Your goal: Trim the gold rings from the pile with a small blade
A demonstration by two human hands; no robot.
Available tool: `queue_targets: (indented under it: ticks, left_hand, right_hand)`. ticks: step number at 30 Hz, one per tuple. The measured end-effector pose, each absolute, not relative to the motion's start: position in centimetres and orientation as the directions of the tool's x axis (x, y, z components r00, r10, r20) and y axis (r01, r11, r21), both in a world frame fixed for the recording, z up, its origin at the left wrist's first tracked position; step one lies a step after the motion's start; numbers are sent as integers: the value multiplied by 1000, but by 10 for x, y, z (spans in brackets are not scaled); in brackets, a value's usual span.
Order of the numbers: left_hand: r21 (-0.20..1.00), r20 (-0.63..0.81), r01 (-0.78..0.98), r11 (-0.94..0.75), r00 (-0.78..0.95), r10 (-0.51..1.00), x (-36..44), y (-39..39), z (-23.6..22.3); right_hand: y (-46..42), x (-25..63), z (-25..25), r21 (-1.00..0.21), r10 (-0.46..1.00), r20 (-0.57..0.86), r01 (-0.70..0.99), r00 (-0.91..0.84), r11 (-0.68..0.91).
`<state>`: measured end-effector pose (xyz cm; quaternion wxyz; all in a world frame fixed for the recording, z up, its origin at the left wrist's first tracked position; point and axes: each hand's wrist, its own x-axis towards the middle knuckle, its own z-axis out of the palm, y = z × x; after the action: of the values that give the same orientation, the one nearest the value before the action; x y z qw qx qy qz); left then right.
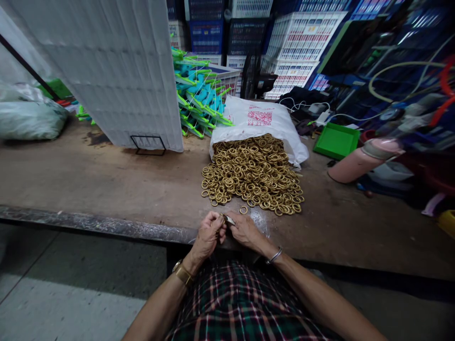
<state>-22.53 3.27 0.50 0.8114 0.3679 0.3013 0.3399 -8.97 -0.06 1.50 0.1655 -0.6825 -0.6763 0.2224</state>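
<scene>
My left hand [208,236] and my right hand [244,230] meet at the near edge of the brown worktable [106,184], fingers pinched together around a small metal piece [228,219] between them, too small to name surely. Just beyond them lies a big heap of brass rings [253,174] spilling from a white plastic bag [263,122]. One loose ring [243,210] lies right in front of my right fingers. A gold watch is on my left wrist, a silver bangle on my right.
A white corrugated panel [106,71] stands at the back left with a black wire stand [148,144]. Green and teal plastic parts [199,94] are stacked behind. A green tray [337,140] and a pink flask [362,161] lie at right. Crates line the back.
</scene>
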Motion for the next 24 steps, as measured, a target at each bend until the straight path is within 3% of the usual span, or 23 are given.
queue_targets:
  ticks: [7,11,14,17,20,24]
  left_hand:
    - [870,-192,-280,406,565,802,-224,26,4]
    - [835,-144,-330,440,641,754,-225,25,20]
    - [759,-156,-407,508,644,749,-227,29,27]
    - [704,-203,-421,572,652,730,-230,32,25]
    - [695,-229,-413,589,649,725,-232,32,20]
    - [690,-271,-404,601,625,732,-233,32,19]
  right_hand:
    - [4,-86,12,-437,992,-127,898,-1,-55]
    - [13,-82,12,-559,993,-114,826,19,-79]
    - [15,-82,13,-748,985,-130,640,116,-174]
    - [12,-87,15,-883,940,-319,322,121,-341]
    - [8,-94,17,-897,899,-438,65,13,-438]
    - [8,-101,19,-906,908,-420,-46,-16,-420]
